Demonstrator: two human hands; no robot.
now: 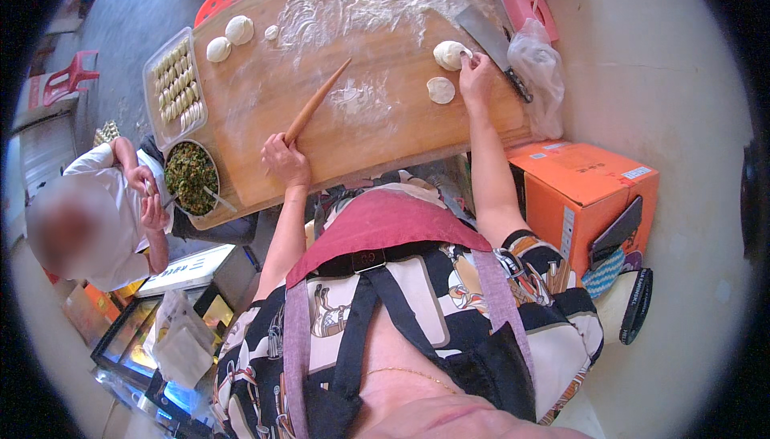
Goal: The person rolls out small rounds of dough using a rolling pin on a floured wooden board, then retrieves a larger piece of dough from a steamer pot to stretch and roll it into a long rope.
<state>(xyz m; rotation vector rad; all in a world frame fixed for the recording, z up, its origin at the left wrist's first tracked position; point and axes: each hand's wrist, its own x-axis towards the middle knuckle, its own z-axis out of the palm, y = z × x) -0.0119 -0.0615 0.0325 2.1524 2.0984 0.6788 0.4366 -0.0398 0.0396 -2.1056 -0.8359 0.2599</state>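
Observation:
My left hand [287,162] is closed around the lower end of a tapered wooden rolling pin [317,101], which slants away over the floured board [391,132]. At the right, my right hand [477,78] pinches the edge of a dough wrapper on a stack of round wrappers [449,55]. A single round wrapper [441,90] lies flat just nearer to me. At the far left of the board sit two stacks of wrappers [239,30] and a small dough piece [271,33]. Loose flour [361,99] dusts the middle.
A cleaver [484,33] lies beside the right-hand stack, near a plastic bag [535,60]. Left stand a tray of dumplings [203,102] and a bowl of chopped green filling [191,174]. A co-worker [114,210] holds a small item there. An orange box [589,180] stands right.

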